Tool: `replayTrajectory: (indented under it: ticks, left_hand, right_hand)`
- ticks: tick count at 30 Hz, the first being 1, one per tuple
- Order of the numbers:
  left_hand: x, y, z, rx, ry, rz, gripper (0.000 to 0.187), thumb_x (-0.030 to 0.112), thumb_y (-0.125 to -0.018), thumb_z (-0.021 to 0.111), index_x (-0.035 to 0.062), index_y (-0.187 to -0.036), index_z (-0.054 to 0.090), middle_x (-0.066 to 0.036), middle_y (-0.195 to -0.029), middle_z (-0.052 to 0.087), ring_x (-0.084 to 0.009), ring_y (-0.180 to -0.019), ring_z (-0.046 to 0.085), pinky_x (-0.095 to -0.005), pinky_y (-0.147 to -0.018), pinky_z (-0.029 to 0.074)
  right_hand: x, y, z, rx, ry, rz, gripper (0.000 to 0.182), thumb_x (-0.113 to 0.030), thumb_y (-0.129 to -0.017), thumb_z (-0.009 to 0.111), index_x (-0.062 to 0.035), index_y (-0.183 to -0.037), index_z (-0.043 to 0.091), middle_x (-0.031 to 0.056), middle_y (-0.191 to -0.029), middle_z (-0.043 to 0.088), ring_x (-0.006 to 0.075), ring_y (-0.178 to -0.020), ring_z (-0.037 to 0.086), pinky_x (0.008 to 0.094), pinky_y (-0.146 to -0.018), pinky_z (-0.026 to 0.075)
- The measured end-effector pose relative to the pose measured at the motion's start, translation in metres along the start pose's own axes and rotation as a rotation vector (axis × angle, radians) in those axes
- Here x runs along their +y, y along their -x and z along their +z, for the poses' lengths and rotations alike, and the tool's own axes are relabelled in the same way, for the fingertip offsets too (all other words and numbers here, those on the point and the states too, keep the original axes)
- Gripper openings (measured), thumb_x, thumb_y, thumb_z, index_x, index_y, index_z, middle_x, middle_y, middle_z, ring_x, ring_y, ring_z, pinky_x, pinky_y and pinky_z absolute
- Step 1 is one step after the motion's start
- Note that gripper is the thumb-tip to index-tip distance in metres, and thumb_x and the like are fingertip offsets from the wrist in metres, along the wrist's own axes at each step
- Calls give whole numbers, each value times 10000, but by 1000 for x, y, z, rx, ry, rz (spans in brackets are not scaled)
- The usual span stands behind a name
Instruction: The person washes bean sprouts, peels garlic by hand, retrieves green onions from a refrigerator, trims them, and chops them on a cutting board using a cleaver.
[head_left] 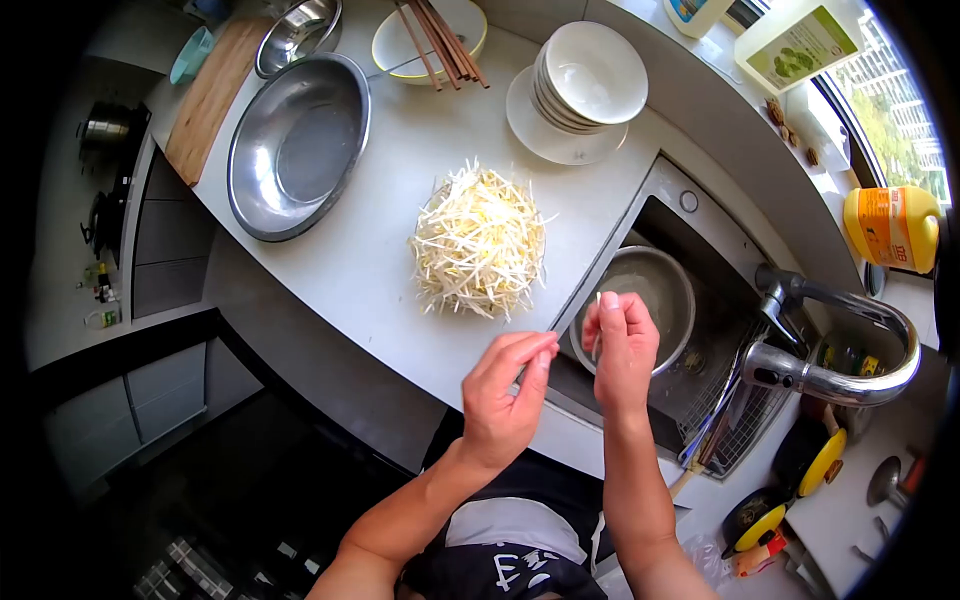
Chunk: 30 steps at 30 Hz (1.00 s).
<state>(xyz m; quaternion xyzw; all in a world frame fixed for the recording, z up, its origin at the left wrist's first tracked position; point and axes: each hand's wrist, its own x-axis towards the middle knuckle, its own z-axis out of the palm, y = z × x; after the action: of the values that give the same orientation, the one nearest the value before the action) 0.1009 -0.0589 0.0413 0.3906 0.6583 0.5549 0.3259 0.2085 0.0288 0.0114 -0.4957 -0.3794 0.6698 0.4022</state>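
Observation:
A heap of pale bean sprouts [480, 245] lies on the white counter [400, 150]. My right hand [622, 345] pinches a single sprout upright over a steel bowl [655, 285] that sits in the sink [700, 370]. My left hand [505, 385] hovers just left of it at the counter's front edge, thumb and fingertips pressed together; what they pinch, if anything, is too small to see.
A large steel basin [298, 145] sits at the counter's left, beside a wooden board [210, 95]. Stacked white bowls [590, 80] on a plate, and a dish with chopsticks [435, 40], stand at the back. A curved tap [830, 350] arches over the sink. A yellow bottle [890, 228] stands on the sill.

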Motion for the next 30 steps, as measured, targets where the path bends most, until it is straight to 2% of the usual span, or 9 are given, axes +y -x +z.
replayTrajectory:
  ticks: [4, 7, 10, 11, 14, 15, 18, 25, 30]
  left_hand:
    - [9, -45, -39, 162, -184, 255, 241, -92, -903, 604, -40, -1138, 618, -148, -1049, 665, -197, -949, 655, -292, -832, 529]
    - [-15, -69, -52, 206, -297, 367, 377, -95, -850, 620, -18, -1217, 588, -168, -1105, 667, -343, -1001, 661, -411, -930, 509]
    - [-38, -68, -54, 254, -237, 263, 385, -101, -866, 541, -33, -1244, 572, -190, -1170, 659, -366, -1082, 648, -422, -998, 480]
    - [-43, -69, -55, 260, -231, 260, 385, -101, -866, 541, -33, -1244, 572, -190, -1170, 659, -366, -1082, 648, -422, -998, 480]
    - [-51, -68, -57, 256, -159, 193, 453, -125, -873, 429, -57, -1309, 529, -209, -1222, 644, -376, -1139, 630, -430, -1042, 456]
    - [-51, -67, -60, 223, -160, 170, 479, -137, -856, 407, -65, -1314, 525, -218, -1267, 621, -382, -1190, 600, -453, -1063, 436]
    - [-56, -68, -66, 190, -328, 259, 492, -111, -862, 376, -71, -1332, 514, -220, -1328, 590, -360, -1291, 528, -421, -1088, 413]
    - [-59, -71, -64, 143, -283, 295, 507, -102, -863, 375, -69, -1352, 502, -249, -1419, 499, -401, -1328, 481, -459, -1122, 371]
    - [-60, -67, -66, 129, -351, 387, 533, -90, -843, 424, -97, -1375, 465, -286, -1454, 439, -434, -1353, 441, -514, -1132, 335]
  right_hand:
    - [-20, -13, 63, -85, 99, -287, 158, -107, -968, 640, -12, -865, 565, 13, -778, 577, 63, -644, 492, 209, -572, 411]
    - [-21, -27, 98, -89, 262, -632, 84, 23, -890, 666, 21, -869, 584, 91, -805, 591, 148, -684, 568, 261, -621, 479]
    - [-8, -47, 110, -339, 590, -806, 96, -66, -933, 623, 28, -948, 637, 153, -928, 668, 256, -813, 641, 333, -730, 504]
    - [-7, -43, 111, -346, 569, -691, 178, -102, -973, 564, 39, -1044, 647, 177, -1020, 681, 286, -910, 649, 376, -810, 503]
    - [-5, -36, 116, -338, 494, -545, 238, -92, -985, 535, 46, -1153, 629, 199, -1076, 667, 309, -942, 647, 396, -879, 502]
    - [-2, -38, 115, -377, 574, -584, 331, -62, -987, 492, 39, -1295, 558, 221, -1142, 646, 330, -1025, 641, 379, -969, 477]
    - [1, -35, 114, -366, 486, -451, 423, 10, -937, 458, 32, -1358, 499, 241, -1196, 622, 344, -1096, 628, 405, -1054, 423]
    - [-10, -29, 110, -427, 879, -561, 581, 75, -794, 469, -14, -1366, 508, 213, -1297, 579, 408, -1194, 553, 601, -1103, 290]
    - [-9, -25, 115, -357, 885, -706, 543, 91, -769, 493, -5, -1298, 571, 229, -1288, 586, 407, -1163, 587, 544, -1038, 406]
